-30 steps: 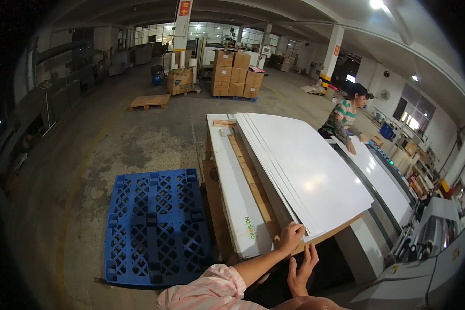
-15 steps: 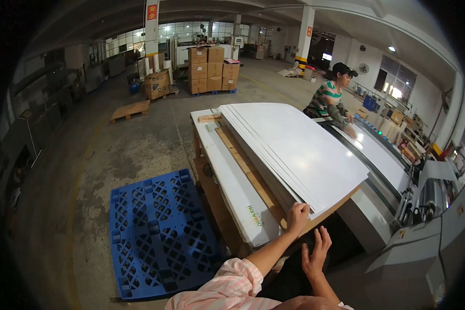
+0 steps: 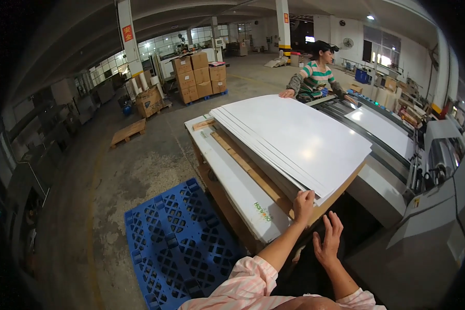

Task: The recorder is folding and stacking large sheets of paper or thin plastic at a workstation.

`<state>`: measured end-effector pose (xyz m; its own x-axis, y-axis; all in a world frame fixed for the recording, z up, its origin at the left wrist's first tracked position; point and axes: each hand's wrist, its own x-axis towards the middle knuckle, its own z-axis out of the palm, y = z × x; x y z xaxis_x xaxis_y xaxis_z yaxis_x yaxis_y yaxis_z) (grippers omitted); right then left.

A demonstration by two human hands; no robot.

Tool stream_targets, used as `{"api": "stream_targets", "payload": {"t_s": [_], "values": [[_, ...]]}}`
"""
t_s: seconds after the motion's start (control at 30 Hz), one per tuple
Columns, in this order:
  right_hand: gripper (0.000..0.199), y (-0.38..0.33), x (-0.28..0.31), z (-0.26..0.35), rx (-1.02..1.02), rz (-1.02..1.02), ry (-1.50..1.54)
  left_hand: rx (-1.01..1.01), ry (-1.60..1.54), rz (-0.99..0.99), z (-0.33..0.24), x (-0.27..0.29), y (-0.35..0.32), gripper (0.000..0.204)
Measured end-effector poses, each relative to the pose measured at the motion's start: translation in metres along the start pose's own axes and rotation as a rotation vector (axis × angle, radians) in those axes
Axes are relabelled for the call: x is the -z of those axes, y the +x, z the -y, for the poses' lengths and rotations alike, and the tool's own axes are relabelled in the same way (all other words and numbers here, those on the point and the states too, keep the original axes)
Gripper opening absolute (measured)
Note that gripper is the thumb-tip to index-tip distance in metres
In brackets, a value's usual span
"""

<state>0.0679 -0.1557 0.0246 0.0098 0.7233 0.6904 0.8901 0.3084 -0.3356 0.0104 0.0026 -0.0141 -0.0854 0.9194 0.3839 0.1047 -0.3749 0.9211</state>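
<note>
Through the head camera I log, right of frame, a grey machine (image 3: 418, 227) that closes off that side; a white sheet (image 3: 374, 124) lies on its bed. Centre: the stack of white sheets (image 3: 294, 139), its layers slightly fanned along the left edge, near corner toward lower centre. Left of it I note a white slab (image 3: 227, 181) with green print, a wooden strip lying between the two. Lower centre-left, a blue plastic pallet (image 3: 171, 241) takes up the floor just beside the slab. Upper right of centre, a co-worker (image 3: 315, 77) stands in the way at the far end, one hand on the stack's far edge. Upper left of centre: cardboard cartons (image 3: 199, 77), piled; left of them and lower, a small wooden pallet (image 3: 128, 133), well apart from the work.

Hands, lower right of centre: the left hand (image 3: 303, 205) is curled at the stack's near corner; I cannot tell whether it grips a sheet. The right hand (image 3: 329, 242) is open, fingers spread, just below that corner and holding nothing.
</note>
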Motion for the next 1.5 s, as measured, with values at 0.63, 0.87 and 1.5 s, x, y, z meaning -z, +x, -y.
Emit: {"api": "stream_targets", "payload": {"t_s": [0.63, 0.87, 1.5], "values": [[0.053, 0.007, -0.006, -0.006, -0.146, 0.064, 0.342, 0.089, 0.009, -0.067, -0.013, 0.005, -0.006, 0.023], [0.049, 0.102, -0.024, -0.031, -0.244, 0.009, 0.643, 0.102, 0.122, -0.032, -0.005, 0.008, 0.003, 0.018], [0.018, 0.126, -0.045, -0.084, -0.093, 0.313, 0.227, 0.022, -0.041, -0.113, -0.007, 0.002, -0.003, 0.020]]}}
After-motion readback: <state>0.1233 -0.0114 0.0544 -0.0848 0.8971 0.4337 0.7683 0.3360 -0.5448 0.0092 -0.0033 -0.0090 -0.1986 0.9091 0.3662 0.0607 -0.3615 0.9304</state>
